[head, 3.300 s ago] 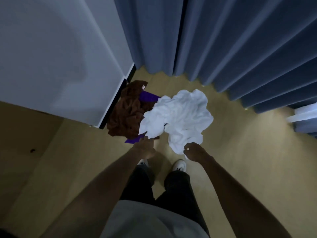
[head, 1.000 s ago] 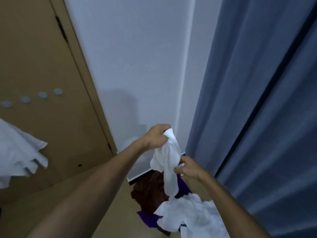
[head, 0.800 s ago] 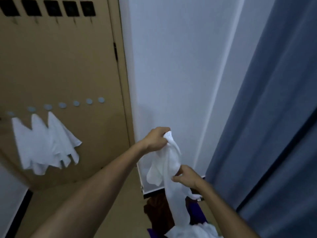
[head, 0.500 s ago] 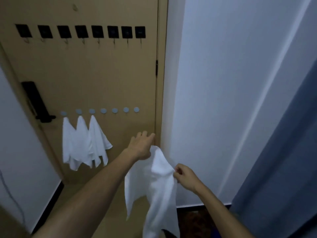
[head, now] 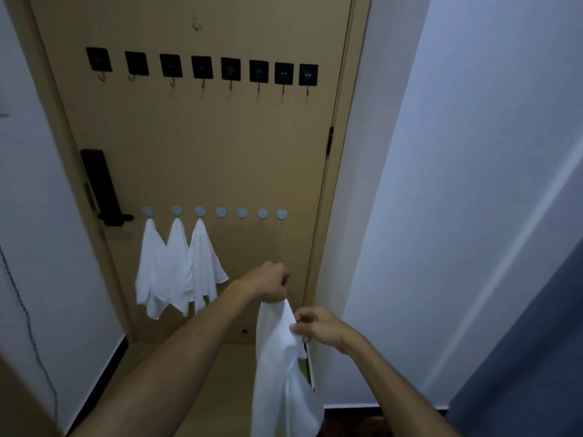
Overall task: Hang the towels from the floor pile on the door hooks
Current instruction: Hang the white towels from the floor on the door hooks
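Before the door [head: 189, 146], both hands' grips clutch a white towel [head: 280, 373] hanging below them.

Dim, bluish light; soft focus; wide-angle bending at edges.

Dim room: pale walls [head: 441, 152], blue curtain [head: 536, 357], tan floor [head: 205, 373].
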